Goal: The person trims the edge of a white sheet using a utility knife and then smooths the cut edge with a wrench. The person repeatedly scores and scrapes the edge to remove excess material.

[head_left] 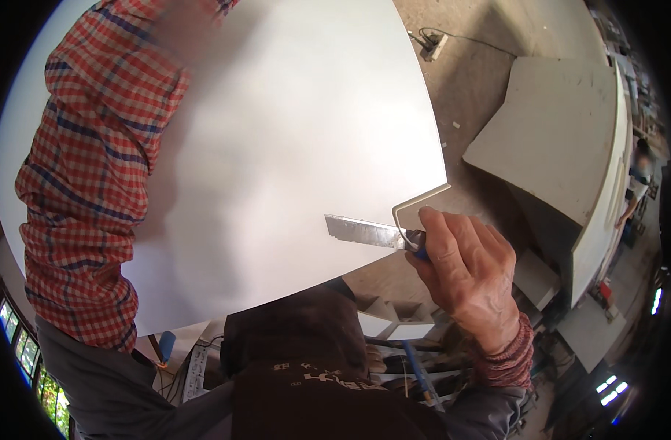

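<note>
A large white panel [306,147] lies in front of me, with a notch cut into its near right corner. Along the notch runs a thin beige edge strip [422,196], which curves down toward my fingers. Closed around a dark blue handle, my right hand [471,268] holds a knife [365,232] at that corner. Its broad metal blade points left over the white surface, and whether it touches the panel I cannot tell. My left arm, in a red checked sleeve [93,183], reaches across the panel's left side. My left hand [185,29] is blurred at the top, fingers unclear.
A power strip [438,48] with a dark cord lies on the floor past the panel's right edge. More pale boards [555,132] stand at the right. A person [638,172] is far off at the right rim. Below the panel are box-like white pieces [394,323].
</note>
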A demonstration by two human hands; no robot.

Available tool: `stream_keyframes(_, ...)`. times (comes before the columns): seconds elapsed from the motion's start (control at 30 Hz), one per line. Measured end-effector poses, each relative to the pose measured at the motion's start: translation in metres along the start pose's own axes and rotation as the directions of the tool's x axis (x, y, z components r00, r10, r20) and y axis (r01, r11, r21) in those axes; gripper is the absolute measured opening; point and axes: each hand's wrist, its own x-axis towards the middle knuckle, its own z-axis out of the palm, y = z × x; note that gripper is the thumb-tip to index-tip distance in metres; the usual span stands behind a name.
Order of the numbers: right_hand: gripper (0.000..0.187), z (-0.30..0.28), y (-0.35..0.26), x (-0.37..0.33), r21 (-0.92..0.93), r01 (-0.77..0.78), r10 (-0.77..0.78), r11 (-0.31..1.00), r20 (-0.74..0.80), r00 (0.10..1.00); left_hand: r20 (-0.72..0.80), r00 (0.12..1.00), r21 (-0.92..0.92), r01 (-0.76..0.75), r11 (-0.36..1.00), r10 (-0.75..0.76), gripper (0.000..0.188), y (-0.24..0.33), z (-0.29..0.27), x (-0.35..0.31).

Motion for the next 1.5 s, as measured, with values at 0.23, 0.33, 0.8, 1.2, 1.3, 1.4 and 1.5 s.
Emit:
stream_keyframes(0.23,0.057,0.003,0.001,0.005,0.013,0.0,0.0,1.0,-0.016,1.0,-0.009,1.0,0.009,-0.022,1.0,0.022,0.046,0.004,-0.002,-0.008)
stream_keyframes(0.33,0.057,0.0,-0.001,0.007,0.003,-0.012,0.012,1.0,0.002,1.0,0.018,1.0,0.029,-0.018,0.999,0.017,0.046,-0.001,-0.001,-0.004)
stream_keyframes(0.8,0.055,-0.008,0.004,0.002,0.065,-0.121,0.122,0.99,-0.007,0.992,-0.039,0.998,-0.019,-0.049,0.999,0.048,0.044,0.0,-0.001,-0.006)
stream_keyframes(1.2,0.051,-0.011,-0.001,-0.011,0.131,-0.104,0.096,0.986,0.067,0.993,-0.026,0.997,0.009,-0.068,0.998,0.068,0.045,0.004,-0.007,-0.009)
stream_keyframes(1.3,0.051,-0.011,-0.001,-0.005,0.077,-0.116,0.113,0.99,0.051,0.992,0.0,1.0,-0.022,-0.001,1.0,0.001,0.045,-0.003,-0.001,-0.002)
stream_keyframes(1.4,0.051,-0.01,-0.001,-0.005,0.073,-0.125,0.123,0.989,0.04,0.992,0.0,1.0,-0.062,0.022,0.998,-0.022,0.045,-0.002,-0.001,-0.002)
stream_keyframes(1.5,0.05,-0.008,-0.002,-0.005,0.076,-0.137,0.135,0.988,0.031,0.99,-0.044,0.999,-0.044,-0.017,0.999,0.015,0.045,-0.003,0.002,-0.001)
